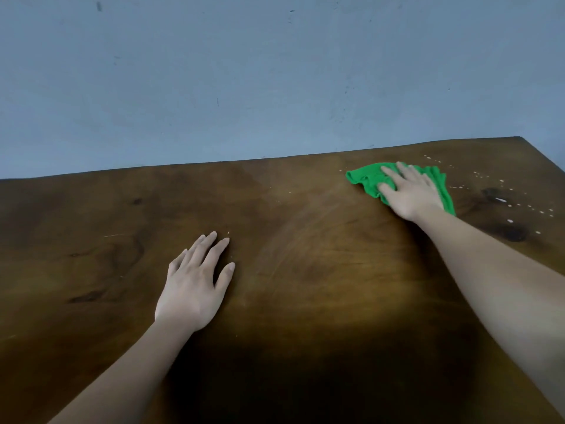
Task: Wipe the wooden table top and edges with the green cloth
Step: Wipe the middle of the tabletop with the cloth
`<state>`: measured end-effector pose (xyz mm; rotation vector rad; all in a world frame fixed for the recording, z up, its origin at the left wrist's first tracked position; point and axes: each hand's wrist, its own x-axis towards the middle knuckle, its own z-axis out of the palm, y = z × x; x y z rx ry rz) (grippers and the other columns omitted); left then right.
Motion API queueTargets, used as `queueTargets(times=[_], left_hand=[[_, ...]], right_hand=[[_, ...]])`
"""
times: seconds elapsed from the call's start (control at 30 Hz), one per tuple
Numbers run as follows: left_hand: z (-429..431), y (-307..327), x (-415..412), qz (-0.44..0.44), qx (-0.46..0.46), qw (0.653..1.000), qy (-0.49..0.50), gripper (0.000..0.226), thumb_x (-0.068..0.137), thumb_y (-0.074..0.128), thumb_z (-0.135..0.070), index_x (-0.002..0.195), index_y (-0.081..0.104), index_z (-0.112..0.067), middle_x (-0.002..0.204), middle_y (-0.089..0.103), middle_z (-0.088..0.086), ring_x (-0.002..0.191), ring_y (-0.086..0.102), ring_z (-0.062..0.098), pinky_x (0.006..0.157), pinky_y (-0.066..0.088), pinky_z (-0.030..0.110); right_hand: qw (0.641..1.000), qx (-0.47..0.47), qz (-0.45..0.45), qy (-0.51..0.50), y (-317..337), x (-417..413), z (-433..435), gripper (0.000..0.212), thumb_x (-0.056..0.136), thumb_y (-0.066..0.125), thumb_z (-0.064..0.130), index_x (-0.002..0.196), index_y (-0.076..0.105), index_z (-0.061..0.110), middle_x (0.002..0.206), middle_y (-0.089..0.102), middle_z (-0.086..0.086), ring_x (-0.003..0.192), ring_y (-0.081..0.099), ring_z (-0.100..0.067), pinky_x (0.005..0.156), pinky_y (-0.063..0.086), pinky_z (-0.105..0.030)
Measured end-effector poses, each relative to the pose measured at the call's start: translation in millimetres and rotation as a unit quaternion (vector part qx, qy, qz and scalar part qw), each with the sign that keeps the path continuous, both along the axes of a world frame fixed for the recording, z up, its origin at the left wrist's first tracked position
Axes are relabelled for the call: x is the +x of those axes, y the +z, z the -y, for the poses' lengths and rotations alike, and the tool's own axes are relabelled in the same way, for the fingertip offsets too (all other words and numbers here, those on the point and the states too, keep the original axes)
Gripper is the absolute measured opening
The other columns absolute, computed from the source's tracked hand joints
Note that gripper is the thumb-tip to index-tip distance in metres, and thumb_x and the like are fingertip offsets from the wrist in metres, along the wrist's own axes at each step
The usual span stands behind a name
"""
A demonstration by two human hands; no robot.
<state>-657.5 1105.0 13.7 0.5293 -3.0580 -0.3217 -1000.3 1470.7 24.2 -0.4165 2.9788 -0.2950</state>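
Head view: green cloth (370,178) flat under open right hand (411,191), no grip; left hand (195,286) open, empty on wooden table (305,270).

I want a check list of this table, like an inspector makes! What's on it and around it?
Surface: brown wooden table, dark knots, faint wipe streaks near the middle.
Job's things: green cloth bunched flat on the far right part of the table.
Clutter: white specks scattered on the wood right of the cloth.
Grippers: right hand pressed flat on the cloth; left hand resting flat on bare wood, holding nothing.
Cables: nothing seen.
Surroundings: blue-grey wall with small marks behind the table.
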Motion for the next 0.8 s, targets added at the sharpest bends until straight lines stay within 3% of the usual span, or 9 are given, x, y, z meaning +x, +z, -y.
queueTargets(times=[0.13,0.27,0.53,0.67,0.8], left_hand=[[0.2,0.3,-0.5,-0.002,0.003,1.0,0.0,0.081,0.103,0.003,-0.08,0.174,0.019,-0.044,0.184,0.008,-0.016,0.17,-0.001,0.008,0.139,0.005,0.045],[-0.4,1.1,-0.5,-0.005,0.002,1.0,0.002,0.08,0.104,0.005,-0.079,0.174,0.02,-0.044,0.184,0.008,-0.016,0.17,-0.002,0.007,0.138,0.003,0.043],[-1.2,1.4,-1.2,-0.001,0.004,1.0,0.0,0.072,0.109,0.011,-0.076,0.174,0.018,-0.045,0.184,0.008,-0.017,0.17,-0.004,0.006,0.139,0.005,0.044],[-2.4,2.3,0.8,-0.009,0.003,1.0,-0.002,0.071,0.11,0.012,-0.074,0.173,0.021,-0.043,0.184,0.011,-0.016,0.17,-0.002,0.006,0.138,0.007,0.044],[-2.3,5.1,-0.7,0.001,0.006,1.0,0.0,0.071,0.109,0.014,-0.074,0.174,0.02,-0.044,0.184,0.01,-0.016,0.17,0.001,0.009,0.138,0.006,0.043]], right_hand=[[0.996,-0.001,0.02,-0.085,-0.6,-12.1,24.5,0.073,0.107,0.018,0.067,0.176,0.015,0.043,0.186,0.002,0.004,0.172,-0.003,-0.027,0.137,-0.002,-0.054],[0.998,0.011,0.02,-0.055,1.5,-8.4,81.0,0.075,0.106,0.015,0.066,0.176,0.011,0.041,0.186,-0.001,0.003,0.171,-0.006,-0.033,0.136,-0.003,-0.059],[0.991,0.02,0.011,0.134,4.7,71.5,244.2,0.074,0.108,0.013,0.068,0.176,0.007,0.041,0.185,-0.007,0.003,0.17,-0.011,-0.035,0.134,-0.007,-0.062],[0.959,0.022,0.015,0.284,5.2,127.2,307.0,0.071,0.109,0.016,0.068,0.176,0.01,0.043,0.185,-0.005,0.005,0.17,-0.01,-0.033,0.134,-0.008,-0.062],[0.922,0.016,0.015,0.386,3.2,125.3,316.5,0.068,0.111,0.022,0.067,0.175,0.016,0.045,0.185,0.003,0.009,0.171,-0.002,-0.023,0.136,-0.003,-0.055]])
